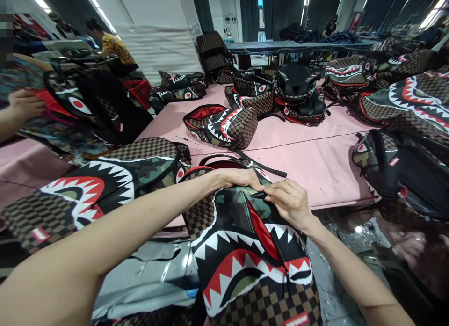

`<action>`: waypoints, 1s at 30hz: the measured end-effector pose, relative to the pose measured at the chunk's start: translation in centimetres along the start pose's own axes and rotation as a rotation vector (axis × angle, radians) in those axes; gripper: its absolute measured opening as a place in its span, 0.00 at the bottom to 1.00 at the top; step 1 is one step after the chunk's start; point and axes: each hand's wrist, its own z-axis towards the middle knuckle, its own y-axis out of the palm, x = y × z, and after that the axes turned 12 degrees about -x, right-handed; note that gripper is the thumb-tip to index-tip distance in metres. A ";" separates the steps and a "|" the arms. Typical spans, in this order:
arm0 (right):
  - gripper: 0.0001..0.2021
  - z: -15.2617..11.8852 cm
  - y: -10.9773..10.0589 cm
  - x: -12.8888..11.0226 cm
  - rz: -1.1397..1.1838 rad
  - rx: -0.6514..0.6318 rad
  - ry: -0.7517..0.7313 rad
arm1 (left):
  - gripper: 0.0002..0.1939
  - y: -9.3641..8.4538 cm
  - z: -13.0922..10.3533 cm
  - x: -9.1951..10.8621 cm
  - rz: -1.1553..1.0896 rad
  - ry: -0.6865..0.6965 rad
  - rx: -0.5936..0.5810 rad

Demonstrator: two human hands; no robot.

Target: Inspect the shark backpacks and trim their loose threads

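Note:
A backpack [238,223] with a shark-mouth print, camouflage and brown checks stands upright in front of me at the table's edge. Its slanted front zip pocket gapes, showing red lining [263,232]. My left hand [243,178] is closed on the fabric near the pocket's upper end. Right beside it, my right hand [287,199] pinches the same area, fingertips nearly touching the left ones. A zipper pull hangs at the pocket's lower end.
Similar backpacks lie left [140,167], behind [224,127] and right [393,157] on the pink table [298,153]. At the left, another person's hand [26,104] holds red fabric of a bag. Plastic-wrapped material lies below the table edge.

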 end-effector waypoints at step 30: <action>0.07 0.2 -0.2 1.7 0.193 -0.008 0.039 | 0.11 -0.2 1.4 0.2 0.039 -0.009 -0.001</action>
